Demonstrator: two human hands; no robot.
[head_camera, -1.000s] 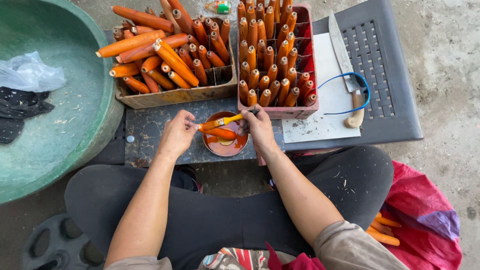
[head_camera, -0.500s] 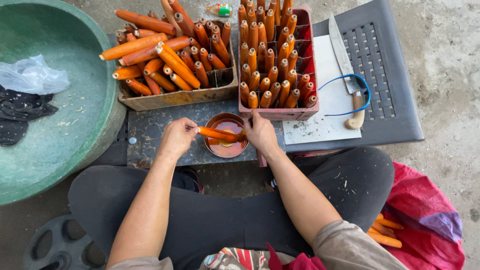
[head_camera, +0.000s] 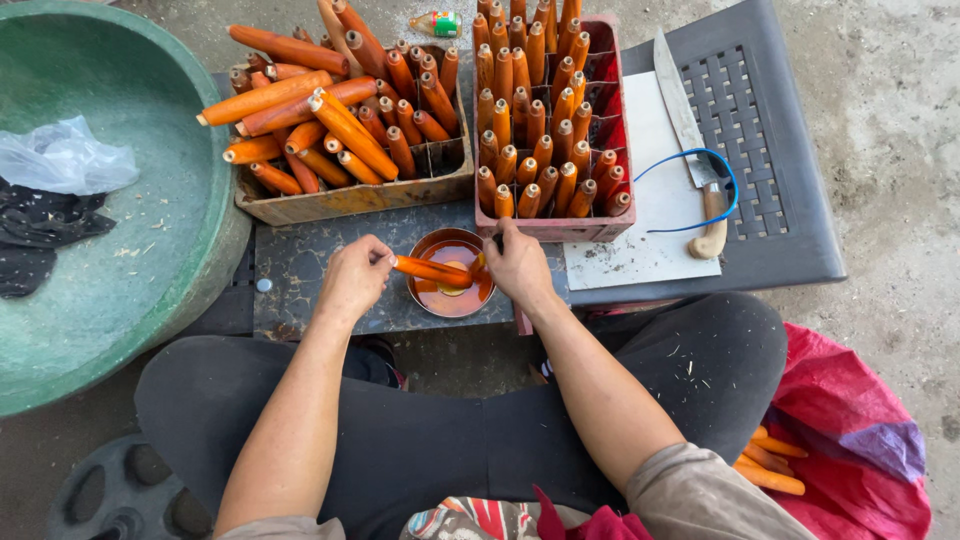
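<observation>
Concrete floor underlies the dark bench (head_camera: 310, 265); left hand (head_camera: 352, 280) fingers now grip the orange tube (head_camera: 432, 270) flat across the round red-liquid bowl (head_camera: 450, 297), right hand (head_camera: 517, 265) fingers pinching its far end, the yellow brush gone.

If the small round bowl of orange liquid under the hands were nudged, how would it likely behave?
The bowl looks shallow and wide, so it probably slides rather than tips. Its orange liquid would likely slosh over the low rim. The orange stick lying across it might roll off.

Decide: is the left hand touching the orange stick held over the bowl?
Touching. The head view shows the left hand with its fingers closed around one end of the orange stick, which lies across the bowl.
</observation>
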